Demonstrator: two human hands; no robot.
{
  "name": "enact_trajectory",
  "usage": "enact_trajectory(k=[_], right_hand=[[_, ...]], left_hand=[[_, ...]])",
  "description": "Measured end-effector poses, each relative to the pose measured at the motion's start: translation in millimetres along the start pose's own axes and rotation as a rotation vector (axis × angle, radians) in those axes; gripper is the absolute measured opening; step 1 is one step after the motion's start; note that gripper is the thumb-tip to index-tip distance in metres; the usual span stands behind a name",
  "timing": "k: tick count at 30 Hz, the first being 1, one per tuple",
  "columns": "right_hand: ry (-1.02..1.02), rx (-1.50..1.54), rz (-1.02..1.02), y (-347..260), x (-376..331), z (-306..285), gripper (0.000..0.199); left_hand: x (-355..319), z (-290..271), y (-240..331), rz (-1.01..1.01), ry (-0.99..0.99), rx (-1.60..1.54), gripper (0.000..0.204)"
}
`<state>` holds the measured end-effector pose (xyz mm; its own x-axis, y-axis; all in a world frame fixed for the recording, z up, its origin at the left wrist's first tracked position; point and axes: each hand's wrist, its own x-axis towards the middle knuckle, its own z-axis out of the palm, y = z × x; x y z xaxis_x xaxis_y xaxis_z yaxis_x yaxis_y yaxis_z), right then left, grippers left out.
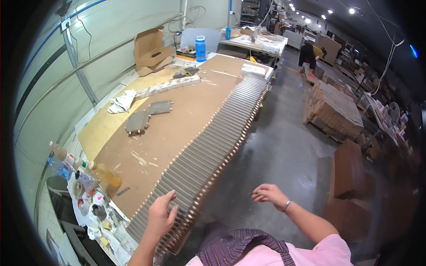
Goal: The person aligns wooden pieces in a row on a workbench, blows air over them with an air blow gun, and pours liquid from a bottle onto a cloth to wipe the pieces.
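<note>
A long row of narrow grey slats (pixel 213 137) with pale dowel ends sticking out on both sides lies along the right edge of the table. Over its near end is my left hand (pixel 160 216), thumb and fingers apart and nothing held; whether it touches the slats I cannot tell. My right hand (pixel 270 195), with a bracelet at the wrist, hangs in the air right of the table, fingers loosely bent and holding nothing visible. Farther left on the board lie two smaller grey pieces with dowel ends, a near piece (pixel 137 123) and a far piece (pixel 160 107).
Bottles, among them one with amber liquid (pixel 106 174), crowd the table's left edge. An opened cardboard box (pixel 153 51) and a blue bottle (pixel 200 48) stand at the far end. Stacked cardboard (pixel 335 113) and brown boxes (pixel 350 170) stand across the aisle, where another person (pixel 309 57) bends over.
</note>
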<state>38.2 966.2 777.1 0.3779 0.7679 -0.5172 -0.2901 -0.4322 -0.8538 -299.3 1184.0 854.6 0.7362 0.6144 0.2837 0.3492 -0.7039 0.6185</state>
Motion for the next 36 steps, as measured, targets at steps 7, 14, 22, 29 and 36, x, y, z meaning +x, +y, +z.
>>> enact_trajectory(k=[7, 14, 22, 29, 36], right_hand=[[0.040, -0.294, -0.237, -144, 91, -24, 0.017], [-0.110, -0.744, -0.485, -260, 242, 15, 0.022], [-0.437, -1.206, -0.766, -302, 480, 145, 0.024], [-0.524, -1.520, -0.883, -291, 601, 304, 0.027], [-0.473, -1.352, -0.893, -302, 638, 394, 0.046]], left_hand=[[51, 18, -48, 0.105, -0.247, 0.369, 0.076], [49, 39, -63, -0.078, -0.293, 0.378, 0.068], [56, 55, -48, -0.410, -0.298, 0.454, 0.061], [53, 55, -51, -0.376, -0.373, 0.505, 0.053], [64, 54, -51, -0.419, -0.421, 0.528, 0.051]])
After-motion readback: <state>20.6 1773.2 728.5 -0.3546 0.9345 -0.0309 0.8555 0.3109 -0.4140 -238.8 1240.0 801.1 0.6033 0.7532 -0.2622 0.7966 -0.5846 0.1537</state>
